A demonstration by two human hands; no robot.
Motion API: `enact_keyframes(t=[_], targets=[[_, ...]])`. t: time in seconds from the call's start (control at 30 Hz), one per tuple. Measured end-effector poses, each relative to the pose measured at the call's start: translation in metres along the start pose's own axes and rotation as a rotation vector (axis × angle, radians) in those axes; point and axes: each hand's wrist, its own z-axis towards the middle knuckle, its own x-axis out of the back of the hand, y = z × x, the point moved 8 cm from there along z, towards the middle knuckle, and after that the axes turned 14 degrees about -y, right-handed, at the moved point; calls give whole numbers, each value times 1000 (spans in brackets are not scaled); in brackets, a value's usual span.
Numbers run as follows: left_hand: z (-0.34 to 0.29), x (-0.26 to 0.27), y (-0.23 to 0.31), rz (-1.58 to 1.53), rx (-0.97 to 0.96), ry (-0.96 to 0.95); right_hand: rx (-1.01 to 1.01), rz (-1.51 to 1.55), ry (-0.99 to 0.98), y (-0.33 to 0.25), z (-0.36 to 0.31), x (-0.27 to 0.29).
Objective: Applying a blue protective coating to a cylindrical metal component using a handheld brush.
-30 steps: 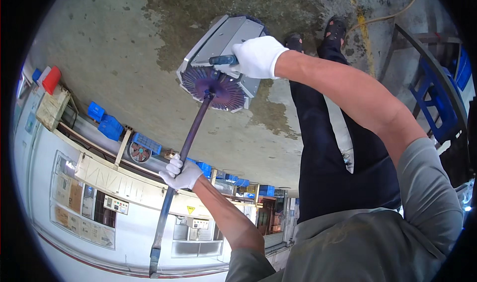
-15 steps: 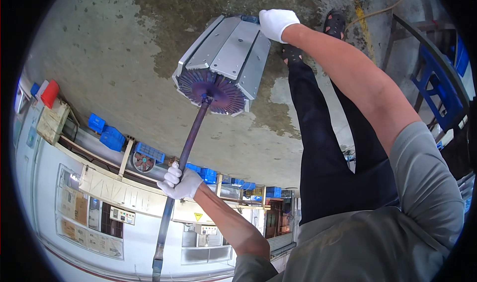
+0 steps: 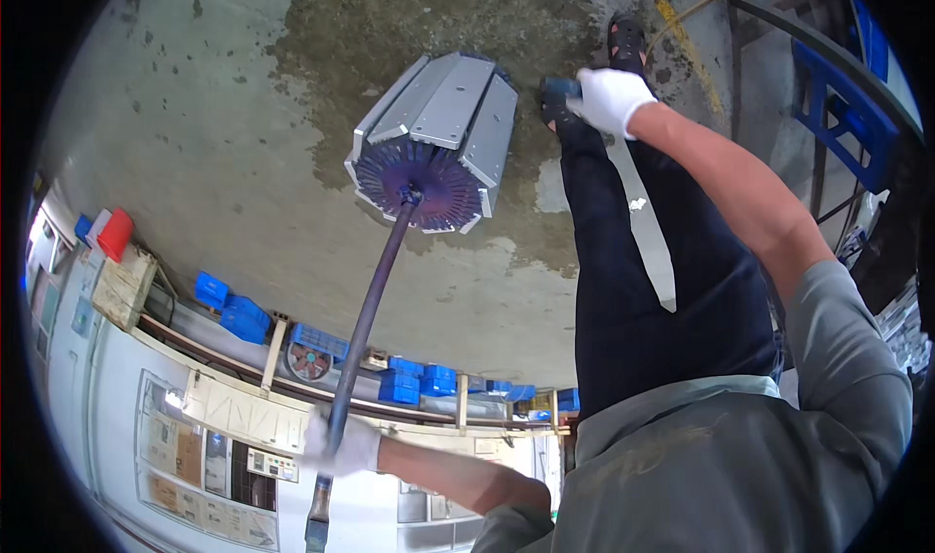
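Observation:
A drum of silver-grey metal plates [image 3: 453, 100] with a purplish, slotted end disc [image 3: 419, 188] is mounted on a long dark shaft [image 3: 375, 276]. The shaft slants down to the lower left and ends in a squared tip. White-gloved, my left hand [image 3: 358, 448] is at the lower shaft, which crosses in front of it. Motion smears those fingers, so their grip cannot be made out. Right of the drum and apart from it, my right hand [image 3: 618, 103], also gloved, is closed on a small dark blue block-like piece [image 3: 559, 88].
My dark shoes [image 3: 626, 42] stand on the stained concrete floor [image 3: 234, 115]. At the right is a dark frame with a blue part [image 3: 847, 115]. Blue crates [image 3: 243, 319], a fan [image 3: 308, 360], and a red container [image 3: 115, 234] line the left and lower background, beside a white wall.
My right hand has moved off the drum's far end, rightward and nearer to me, with the blue piece. My left hand has slid lower along the shaft and is now blurred.

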Motion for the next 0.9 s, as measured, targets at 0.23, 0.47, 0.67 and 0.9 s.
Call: enact_keyframes(t=[0.23, 0.47, 0.67, 0.9], targets=[[23, -62, 101, -281, -27, -755, -4, 124, 30, -6, -49, -29], [23, -117, 108, -275, -89, -1142, -13, 92, -11, -15, -87, -49], [54, -128, 111, -284, -8, -988, 21, 116, 90, -1, -99, -82], [97, -123, 122, -90, -98, -407, -21, 175, 219, 1, -125, -97]])
